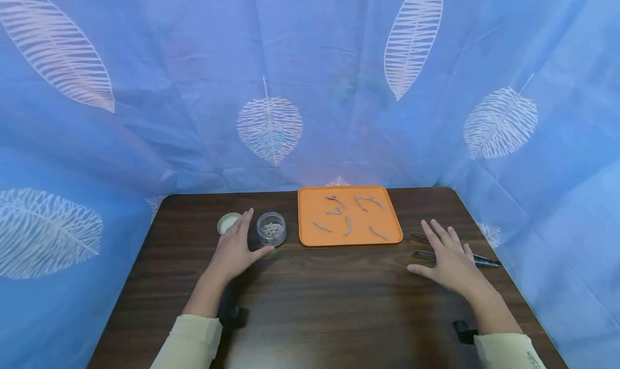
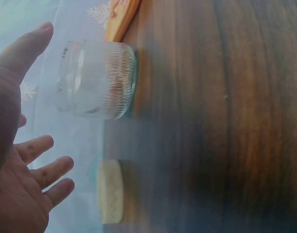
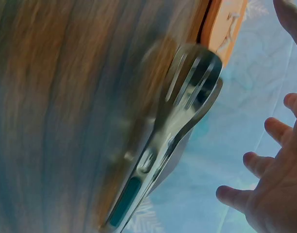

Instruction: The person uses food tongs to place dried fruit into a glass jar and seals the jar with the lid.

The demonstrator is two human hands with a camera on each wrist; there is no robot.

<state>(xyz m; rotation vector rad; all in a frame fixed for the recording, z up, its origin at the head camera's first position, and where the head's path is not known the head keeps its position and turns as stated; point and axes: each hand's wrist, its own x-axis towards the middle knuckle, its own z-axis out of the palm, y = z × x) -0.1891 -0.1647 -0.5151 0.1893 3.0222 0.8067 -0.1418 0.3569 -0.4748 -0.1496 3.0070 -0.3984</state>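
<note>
My left hand (image 1: 235, 252) hovers with spread fingers between a glass jar (image 1: 272, 229) and a pale round lid (image 1: 228, 223). Small greyish pieces lie in the bottom of the jar, which stands uncovered. In the left wrist view the jar (image 2: 97, 80) is beyond the thumb and the lid (image 2: 110, 191) lies past the fingertips. Over on the right, my right hand (image 1: 449, 262) is held above metal tongs (image 1: 426, 254), fingers apart and holding nothing. The right wrist view shows the tongs (image 3: 180, 111) with slotted heads and a teal grip on the handle.
An orange tray (image 1: 351, 242) lies at the table's back, between the hands. Several thin, greyish twisted strips (image 1: 347, 225) are scattered on it. Blue cloth (image 1: 315, 51) with white leaf prints hangs behind and beside the dark wooden table (image 1: 339, 304).
</note>
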